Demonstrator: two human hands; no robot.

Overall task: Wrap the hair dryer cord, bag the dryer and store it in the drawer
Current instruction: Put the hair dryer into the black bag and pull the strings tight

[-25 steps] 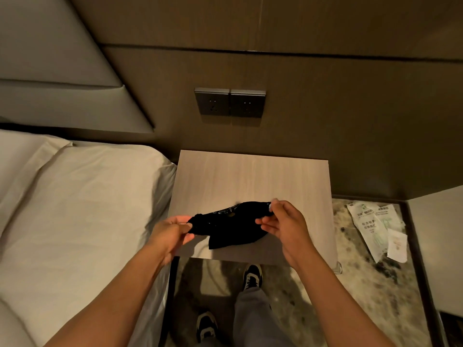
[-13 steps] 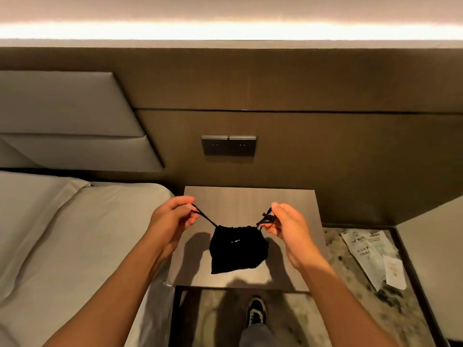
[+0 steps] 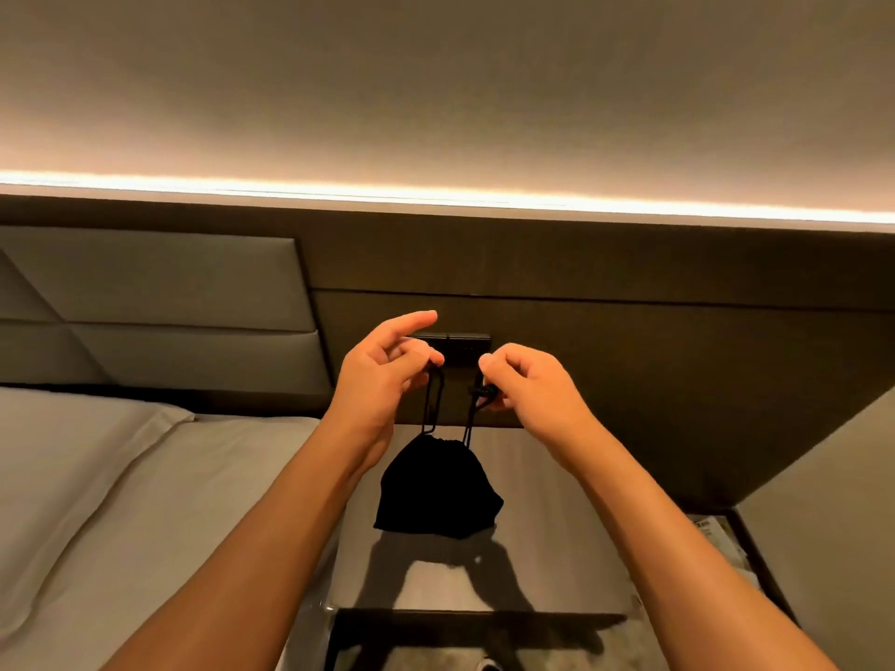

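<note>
A black drawstring bag (image 3: pixel 438 491) hangs above the nightstand top (image 3: pixel 557 549), its mouth cinched. My left hand (image 3: pixel 382 375) pinches the left loop of the drawstring (image 3: pixel 432 399), index finger sticking out. The right cord and its knot sit pinched in my right hand (image 3: pixel 528 385). Both hands are raised in front of the wall switch panel (image 3: pixel 455 339). The hair dryer itself is not visible; I cannot tell whether it is inside the bag. No drawer shows.
The bed with white sheets (image 3: pixel 121 501) lies to the left, with a padded headboard (image 3: pixel 160 293) behind it. A lit strip (image 3: pixel 436 196) runs along the wall. Papers (image 3: pixel 721 540) lie on the floor at right, beside a pale panel (image 3: pixel 833 549).
Both hands have lifted the bag by its drawstrings, from lying on the nightstand to hanging in the air. The cords went from spread sideways to near vertical. The view has tilted upward.
</note>
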